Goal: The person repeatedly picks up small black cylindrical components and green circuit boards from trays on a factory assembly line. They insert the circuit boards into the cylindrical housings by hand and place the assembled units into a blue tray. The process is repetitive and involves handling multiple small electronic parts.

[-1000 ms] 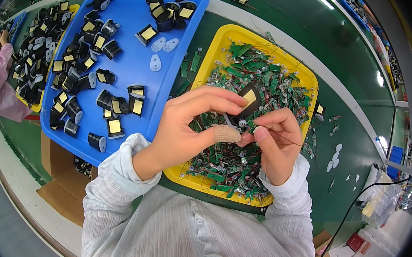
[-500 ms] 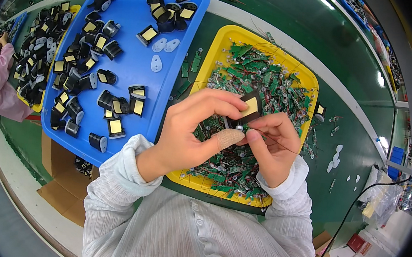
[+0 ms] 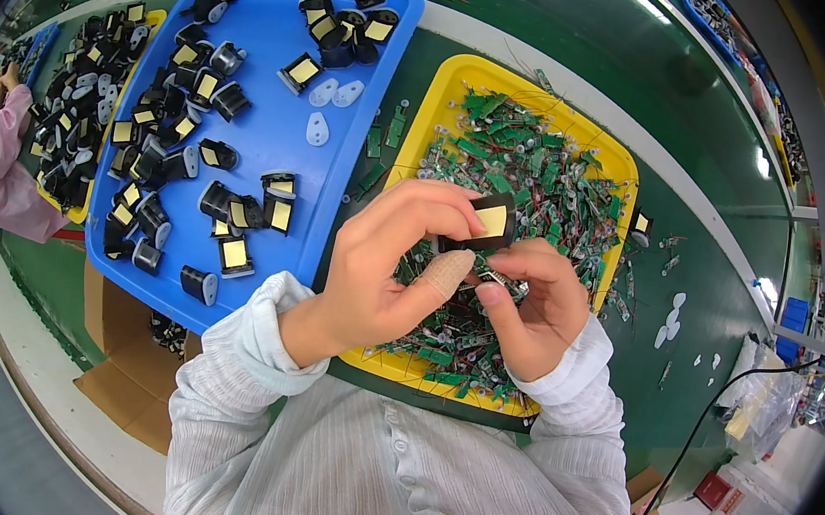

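Note:
My left hand point(image 3: 382, 264), a tan bandage round its thumb, grips a black plastic housing point(image 3: 493, 222) with a pale yellow pad facing up. Close beside it, my right hand point(image 3: 533, 305) has its thumb and forefinger closed round a small circuit board point(image 3: 503, 276), mostly covered by the fingers. Both hands are above a yellow tray point(image 3: 435, 109) heaped with green circuit boards, thin wires and small round parts. I cannot make out whether the board touches the housing, since the left thumb covers the gap.
To the left lies a blue tray point(image 3: 288, 149) with many black housings and a few loose grey oval caps point(image 3: 317, 129). Beyond it stands another filled yellow tray point(image 3: 75, 214) near a person in a pink sleeve point(image 3: 0, 164). White pieces point(image 3: 674, 315) and a black cable point(image 3: 709, 404) are at right.
The housing has tilted and shifted slightly left and down in my left hand. My right hand has moved a little left and down, its fingers regripping near the housing's lower end.

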Tool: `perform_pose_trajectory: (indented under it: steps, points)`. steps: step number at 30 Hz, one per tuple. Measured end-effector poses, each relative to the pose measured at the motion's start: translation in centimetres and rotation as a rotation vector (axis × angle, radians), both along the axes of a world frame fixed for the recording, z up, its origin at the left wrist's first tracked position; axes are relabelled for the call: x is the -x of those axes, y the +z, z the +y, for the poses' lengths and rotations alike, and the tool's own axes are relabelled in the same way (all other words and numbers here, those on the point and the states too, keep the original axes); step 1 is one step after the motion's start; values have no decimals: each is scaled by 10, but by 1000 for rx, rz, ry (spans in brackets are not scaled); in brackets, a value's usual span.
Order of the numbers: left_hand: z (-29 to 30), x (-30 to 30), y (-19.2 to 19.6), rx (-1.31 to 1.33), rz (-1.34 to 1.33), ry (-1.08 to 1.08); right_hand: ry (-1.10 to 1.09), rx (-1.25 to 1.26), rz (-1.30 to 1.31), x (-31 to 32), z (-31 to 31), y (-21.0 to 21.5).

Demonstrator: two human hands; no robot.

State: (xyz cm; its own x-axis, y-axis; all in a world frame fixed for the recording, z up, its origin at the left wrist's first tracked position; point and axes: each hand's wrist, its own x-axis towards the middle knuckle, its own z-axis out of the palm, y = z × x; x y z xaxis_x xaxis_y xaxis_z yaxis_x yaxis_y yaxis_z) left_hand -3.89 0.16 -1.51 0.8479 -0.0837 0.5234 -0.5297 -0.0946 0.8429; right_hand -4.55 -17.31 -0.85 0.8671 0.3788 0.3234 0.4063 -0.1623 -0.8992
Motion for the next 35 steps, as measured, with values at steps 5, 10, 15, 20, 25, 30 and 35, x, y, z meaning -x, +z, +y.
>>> perform_pose_trajectory:
  steps: [5, 10, 15, 20, 25, 30, 35]
  points:
    - [1, 2, -4, 91, 113, -58, -79, -101, 221, 4, 9, 11]
    - [0, 1, 0, 135, 260, -131, -48, -138, 331, -3, 4, 10]
    - [-2, 0, -3, 304, 342, -212, -51, -131, 324, -1, 4, 6]
    - [2, 1, -4, 257, 299, -203, -51, 14, 52, -8, 3, 9]
    - [6, 2, -3, 194, 228, -169, -26, 170, -106, -11, 3, 15]
    - [5, 3, -4, 148, 371, -160, -54, 180, 3, -8, 4, 10]
    - [4, -2, -3, 126, 327, -263, -96, -99, 340, -9, 1, 6]
